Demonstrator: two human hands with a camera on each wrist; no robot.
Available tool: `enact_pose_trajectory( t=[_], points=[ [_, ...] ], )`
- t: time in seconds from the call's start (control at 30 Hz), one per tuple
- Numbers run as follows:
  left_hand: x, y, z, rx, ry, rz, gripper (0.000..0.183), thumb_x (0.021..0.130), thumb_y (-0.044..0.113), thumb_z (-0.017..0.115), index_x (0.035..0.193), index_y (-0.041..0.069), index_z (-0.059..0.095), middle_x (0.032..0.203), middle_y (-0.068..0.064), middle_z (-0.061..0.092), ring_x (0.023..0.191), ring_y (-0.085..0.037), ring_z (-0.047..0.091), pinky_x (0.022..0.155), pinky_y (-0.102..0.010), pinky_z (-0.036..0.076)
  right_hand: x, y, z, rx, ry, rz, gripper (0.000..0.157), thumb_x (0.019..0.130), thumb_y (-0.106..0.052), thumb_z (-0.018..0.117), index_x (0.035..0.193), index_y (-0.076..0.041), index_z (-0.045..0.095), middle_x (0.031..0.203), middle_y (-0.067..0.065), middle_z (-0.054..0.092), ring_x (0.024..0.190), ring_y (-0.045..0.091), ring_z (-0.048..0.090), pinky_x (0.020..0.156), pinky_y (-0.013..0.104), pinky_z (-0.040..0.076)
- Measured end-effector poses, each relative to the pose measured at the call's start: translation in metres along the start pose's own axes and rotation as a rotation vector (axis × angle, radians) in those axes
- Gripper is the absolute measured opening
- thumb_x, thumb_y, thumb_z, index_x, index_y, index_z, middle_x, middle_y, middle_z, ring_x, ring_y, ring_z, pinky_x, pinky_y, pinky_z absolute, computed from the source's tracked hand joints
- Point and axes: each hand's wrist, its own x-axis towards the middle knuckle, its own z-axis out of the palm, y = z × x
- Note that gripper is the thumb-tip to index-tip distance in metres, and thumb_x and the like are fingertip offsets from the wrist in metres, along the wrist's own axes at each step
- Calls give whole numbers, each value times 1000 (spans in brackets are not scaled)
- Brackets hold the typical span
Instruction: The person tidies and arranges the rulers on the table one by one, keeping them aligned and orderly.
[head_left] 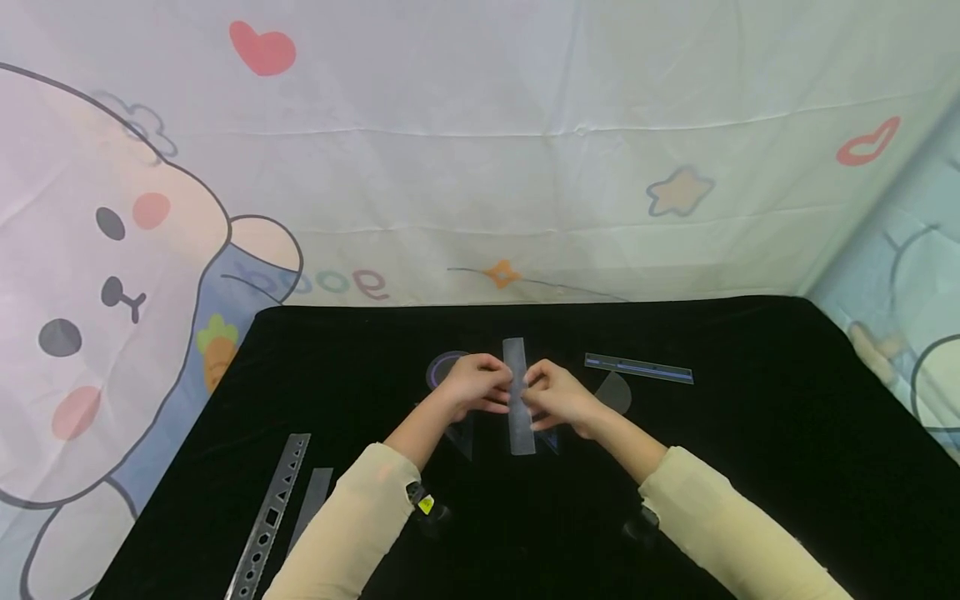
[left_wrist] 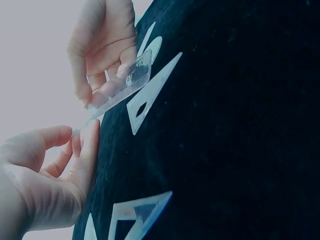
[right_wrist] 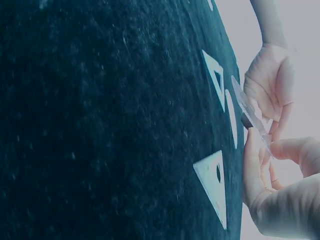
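Note:
A short clear ruler [head_left: 521, 435] is held up over the black cloth, its length running away from me. My left hand [head_left: 477, 385] pinches its left edge between thumb and fingers, and my right hand [head_left: 564, 397] pinches the right edge. Both grips sit near the ruler's middle. In the left wrist view the ruler [left_wrist: 137, 76] is tilted, with printed marks near one end. Under the hands lie two set squares: one by the left hand [head_left: 462, 437], the other [left_wrist: 153, 92] by the right hand, partly hidden in the head view.
A round protractor [head_left: 434, 368] lies partly behind my left hand. Beyond the right hand are a half-round protractor [head_left: 617, 393] and a blue-striped ruler [head_left: 638, 368]. At front left lie a stencil ruler [head_left: 264, 537] and another clear ruler [head_left: 312, 493], partly under my left sleeve.

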Motion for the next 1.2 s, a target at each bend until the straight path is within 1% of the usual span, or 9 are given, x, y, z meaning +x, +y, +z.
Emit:
enact_pose_trajectory(
  t=[0.23,0.57,0.8,1.0,1.2],
  points=[
    [-8,-3,-9,36,-10,-2,22,89,13,56,109,3,53,96,-16,58,77,-22,64,70,-35,57,-1,-1,11,15,-17,-2,30,88,-7,54,114,-2,40,97,15,55,74,18,58,65,36,57],
    [-16,-7,-22,44,1,-26,21,88,14,57,107,6,54,97,-15,57,79,-22,64,70,-35,57,0,-5,26,25,-15,14,26,87,-6,55,111,-5,43,94,14,55,74,19,58,63,36,57],
    [-23,-11,-32,48,6,-30,22,89,15,57,108,5,53,97,-15,57,77,-22,64,70,-36,57,2,-6,39,50,-23,12,26,86,-4,55,109,-3,43,91,13,55,71,18,58,61,36,57],
    [-32,-12,-40,66,20,-63,22,88,18,58,108,8,54,98,-14,56,78,-21,63,70,-35,57,3,-7,50,55,-44,4,27,84,-4,55,108,-2,43,91,13,56,71,18,59,61,36,57],
    [-43,-14,-49,75,15,-67,21,88,15,58,107,7,54,96,-14,55,75,-21,63,70,-36,57,2,-8,61,64,-77,-9,28,83,-4,56,108,-1,43,90,13,57,70,18,59,62,35,57]
  ],
)
